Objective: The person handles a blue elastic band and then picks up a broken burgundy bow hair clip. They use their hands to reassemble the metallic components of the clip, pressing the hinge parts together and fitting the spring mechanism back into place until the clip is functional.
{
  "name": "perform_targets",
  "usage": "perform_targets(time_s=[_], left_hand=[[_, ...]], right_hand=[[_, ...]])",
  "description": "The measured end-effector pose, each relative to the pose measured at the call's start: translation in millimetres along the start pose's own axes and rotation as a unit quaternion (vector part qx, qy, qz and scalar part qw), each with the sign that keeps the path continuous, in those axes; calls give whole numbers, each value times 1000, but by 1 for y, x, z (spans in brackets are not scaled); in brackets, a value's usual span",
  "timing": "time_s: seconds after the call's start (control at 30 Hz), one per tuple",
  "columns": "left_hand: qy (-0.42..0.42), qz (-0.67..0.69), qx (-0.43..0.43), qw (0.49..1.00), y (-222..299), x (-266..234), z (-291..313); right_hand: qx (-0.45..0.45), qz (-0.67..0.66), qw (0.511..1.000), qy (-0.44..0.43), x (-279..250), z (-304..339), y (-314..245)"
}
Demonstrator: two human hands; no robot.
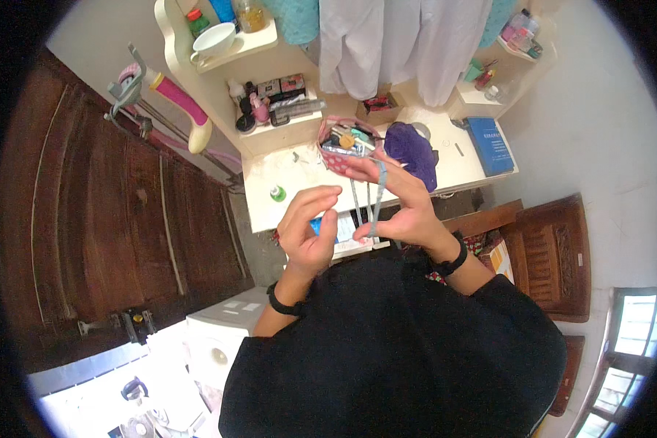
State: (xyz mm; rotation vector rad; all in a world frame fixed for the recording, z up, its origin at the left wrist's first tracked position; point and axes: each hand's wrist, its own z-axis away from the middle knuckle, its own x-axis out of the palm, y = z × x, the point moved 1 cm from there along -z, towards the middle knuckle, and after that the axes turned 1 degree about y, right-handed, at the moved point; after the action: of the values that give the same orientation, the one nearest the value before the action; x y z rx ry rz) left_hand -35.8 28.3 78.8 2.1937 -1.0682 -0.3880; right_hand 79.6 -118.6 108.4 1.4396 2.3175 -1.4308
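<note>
Right hand (pixel 410 212), centre of frame: grip spread between thumb and fingers, holding a thin pale-blue band (pixel 380 191) spanned across the spread. Fingertips overlap the near side of the pink polka-dot fabric pouch (pixel 331 158); contact cannot be told. Left hand (pixel 306 237), left of centre: grip wide, fingers curved, thumb apart; a gap separates it from the right.

Edges: cream bench (pixel 264 172) has its front edge running under both hands. Small green bottle (pixel 277 193) near the left edge; flat blue book (pixel 491 147) at the right end, well apart from the hands. Crumpled purple cloth (pixel 410 155) just right of the pouch.

Containers: pouch open-topped, packed with tubes and a round tan item. Small brown cardboard box (pixel 382 117) behind, red and dark items inside. White cup (pixel 215 40) on the upper-left shelf; contents not visible.
</note>
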Motion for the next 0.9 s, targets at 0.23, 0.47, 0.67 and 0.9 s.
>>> perform_targets(time_s=[0.23, 0.47, 0.67, 0.9], left_hand=[[-210, 93, -298, 927, 5, -5, 1], [12, 222, -351, 910, -29, -16, 28], [145, 462, -455, 747, -58, -25, 43], [58, 277, -565, 775, -128, -66, 104]], right_hand=[[-53, 236, 970, -7, 24, 13, -3], [16, 270, 961, -53, 43, 28, 16], [12, 218, 970, -112, 74, 50, 28], [12, 165, 962, -216, 118, 90, 90]])
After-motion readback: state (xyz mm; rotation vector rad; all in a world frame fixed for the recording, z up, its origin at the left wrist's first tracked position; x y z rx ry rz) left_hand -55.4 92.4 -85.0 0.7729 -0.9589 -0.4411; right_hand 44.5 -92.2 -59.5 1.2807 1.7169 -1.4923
